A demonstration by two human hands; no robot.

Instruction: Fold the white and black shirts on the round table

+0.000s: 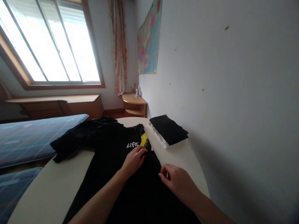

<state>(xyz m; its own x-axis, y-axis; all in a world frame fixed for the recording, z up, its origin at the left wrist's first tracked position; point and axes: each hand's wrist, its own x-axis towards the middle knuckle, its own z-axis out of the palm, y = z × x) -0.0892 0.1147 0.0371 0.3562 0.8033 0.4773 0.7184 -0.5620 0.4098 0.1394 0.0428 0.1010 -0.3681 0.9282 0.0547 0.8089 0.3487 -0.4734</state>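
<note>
A black T-shirt (pixel 109 155) with white "LIFE" lettering and a yellow patch is spread over a pale round-edged table (pixel 77 177). One sleeve side trails off toward the left; the right side looks folded inward, cutting off part of the print. My left hand (pixel 133 161) rests on the shirt just below the lettering, fingers bent together on the cloth. At the shirt's right edge, the thumb and fingers of my right hand (pixel 178 180) curl in a pinch on the fabric. The exact contact under the fingertips is partly hidden.
Folded black cloth (pixel 168 129) lies on a clear-and-white packet (pixel 161 137) by the wall. Blue plaid mattresses (pixel 35 133) adjoin the table on the left. Beyond stand a wooden desk (pixel 84 101) and a corner shelf (pixel 134 99). The wall (pixel 233 109) runs close along the right.
</note>
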